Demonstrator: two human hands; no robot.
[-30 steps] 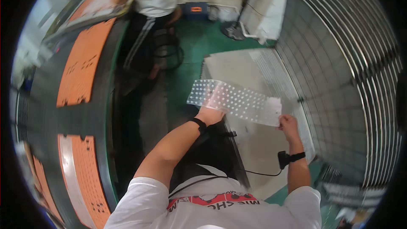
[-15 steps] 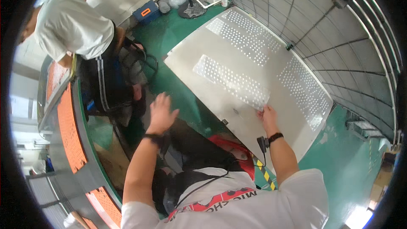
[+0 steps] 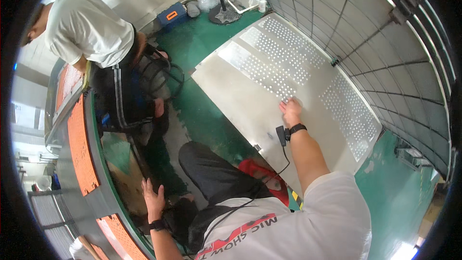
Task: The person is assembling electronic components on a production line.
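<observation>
A thin pale sheet printed with rows of white dots (image 3: 255, 71) lies on a large beige board (image 3: 240, 103). At its near end, my right hand (image 3: 291, 111) has its fingers closed on the sheet's edge. My right wrist carries a dark band with a small black device and a cable. Similar dotted sheets (image 3: 293, 43) lie beside it toward the far edge, and another dotted sheet (image 3: 347, 115) is at the board's right. Over on the left, my left hand (image 3: 153, 200) is open and holds nothing, its fingers spread near the grey bench's edge.
Orange perforated sheets (image 3: 82, 147) lie along the curved grey bench (image 3: 79, 212) at left. A person in a white shirt (image 3: 91, 29) bends over its far end. A wire mesh rack (image 3: 365, 33) stands tilted behind the board. A blue toolbox (image 3: 172, 15) sits by the wall.
The sheet in my right hand has moved away from me, up against the far dotted sheets, and now lies flatter. My left hand has swung down and left toward the bench.
</observation>
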